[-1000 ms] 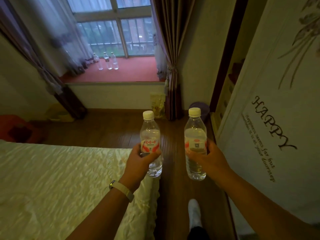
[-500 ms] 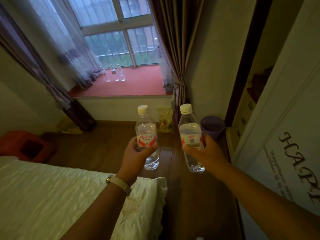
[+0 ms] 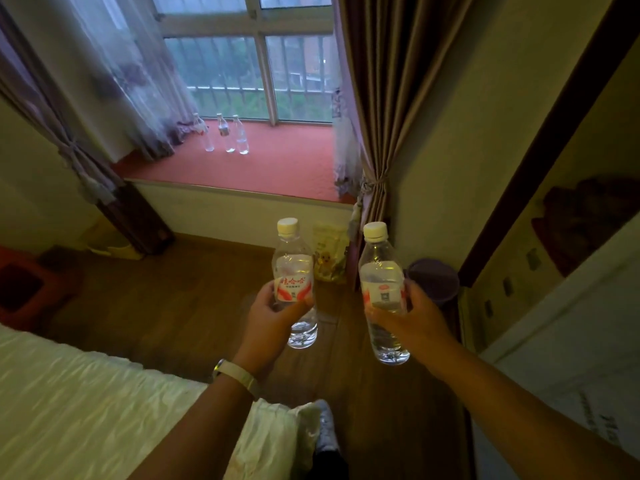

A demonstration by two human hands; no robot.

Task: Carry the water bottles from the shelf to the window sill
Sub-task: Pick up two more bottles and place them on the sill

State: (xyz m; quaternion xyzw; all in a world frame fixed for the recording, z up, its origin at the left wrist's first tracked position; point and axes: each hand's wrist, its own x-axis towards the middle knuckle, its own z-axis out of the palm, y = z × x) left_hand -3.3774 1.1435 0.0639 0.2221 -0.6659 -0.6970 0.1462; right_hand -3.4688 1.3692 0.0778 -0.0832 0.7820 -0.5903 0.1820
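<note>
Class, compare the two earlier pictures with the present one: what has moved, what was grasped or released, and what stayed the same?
The person has walked toward the window sill, which now looks nearer, as do the three bottles standing on it; the bed has slid back. Nothing was grasped or released. The left hand still grips the left bottle upright, the right hand the right bottle.

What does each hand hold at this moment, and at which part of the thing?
The left hand grips the left bottle around its labelled middle; the right hand grips the right bottle likewise.
</note>
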